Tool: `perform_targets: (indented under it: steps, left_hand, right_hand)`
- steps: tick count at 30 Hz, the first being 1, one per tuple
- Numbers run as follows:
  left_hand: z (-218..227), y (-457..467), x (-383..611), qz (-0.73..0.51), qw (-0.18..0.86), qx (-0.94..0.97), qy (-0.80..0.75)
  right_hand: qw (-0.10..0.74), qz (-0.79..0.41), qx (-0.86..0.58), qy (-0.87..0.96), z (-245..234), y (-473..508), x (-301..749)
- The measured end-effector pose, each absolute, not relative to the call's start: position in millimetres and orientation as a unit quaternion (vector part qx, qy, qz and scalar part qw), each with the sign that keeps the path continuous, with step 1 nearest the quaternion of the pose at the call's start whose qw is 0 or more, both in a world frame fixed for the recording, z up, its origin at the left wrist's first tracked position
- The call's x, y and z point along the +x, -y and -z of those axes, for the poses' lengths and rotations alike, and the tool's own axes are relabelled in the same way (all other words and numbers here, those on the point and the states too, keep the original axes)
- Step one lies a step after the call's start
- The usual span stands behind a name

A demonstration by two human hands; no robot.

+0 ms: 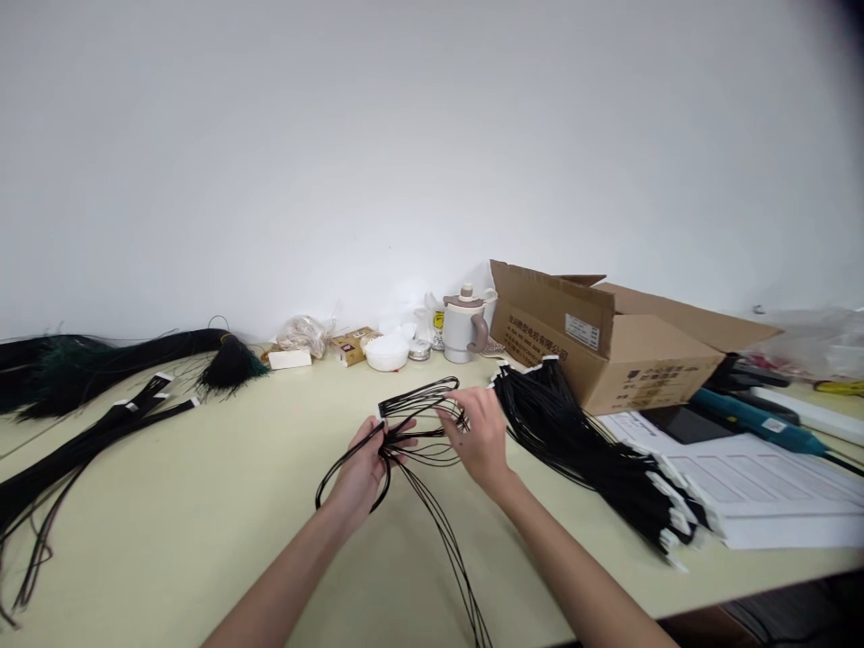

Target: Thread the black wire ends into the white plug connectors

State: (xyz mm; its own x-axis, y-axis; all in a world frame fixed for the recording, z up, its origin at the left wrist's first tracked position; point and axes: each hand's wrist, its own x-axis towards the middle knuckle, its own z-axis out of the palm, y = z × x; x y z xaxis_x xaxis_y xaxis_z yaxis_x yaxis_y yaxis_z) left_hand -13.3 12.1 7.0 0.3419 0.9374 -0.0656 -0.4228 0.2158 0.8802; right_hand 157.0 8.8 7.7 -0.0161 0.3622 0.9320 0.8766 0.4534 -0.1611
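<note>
A person's left hand (364, 470) closes its fingers (379, 450) around a gathered bunch of black cords (411, 402) above the middle of the pale surface (202, 504). The right hand (478, 438), fingers half curled, seems to pinch the loops. Loose ends trail toward the near edge. A pile of tagged cords (594, 454) lies beside a cardboard box (627, 351).

thin black wires (422, 432), looped bundle, tails trailing over table
</note>
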Motion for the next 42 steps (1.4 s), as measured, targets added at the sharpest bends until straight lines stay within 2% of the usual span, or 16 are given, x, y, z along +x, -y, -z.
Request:
perform_targets:
  steps: [5,10,15,19,22,27,37,42]
  left_hand:
    - [-15,-12,-19,-0.419,0.753,0.406,-0.304]
    - [-11,-10,-18,-0.384,0.785,0.391,-0.289]
    - [-12,-11,-16,-0.399,0.806,0.342,-0.272]
    - [-17,-12,-16,-0.428,0.809,0.303,-0.265]
    - [-20,-11,-17,-0.449,0.806,0.278,-0.267]
    - [-24,-7,-18,-0.44,0.817,0.274,-0.255]
    - [-23,-4,-16,-0.426,0.833,0.257,-0.242]
    - [-22,-4,-16,-0.433,0.831,0.259,-0.233]
  right_hand:
    - [0.551,0.243,-0.485,0.634,-10,-15,182]
    - [0.554,0.327,-0.454,0.616,-10,-16,188]
    - [0.533,0.417,-0.434,0.595,-13,-9,179]
    - [0.508,0.478,-0.292,0.655,-14,3,161]
    - [0.471,0.429,-0.197,0.745,-11,8,146]
    - [0.47,0.347,-0.241,0.775,-6,6,135]
    - [0.488,0.334,-0.273,0.759,-3,10,128]
    - [0.514,0.286,-0.29,0.755,-1,9,125]
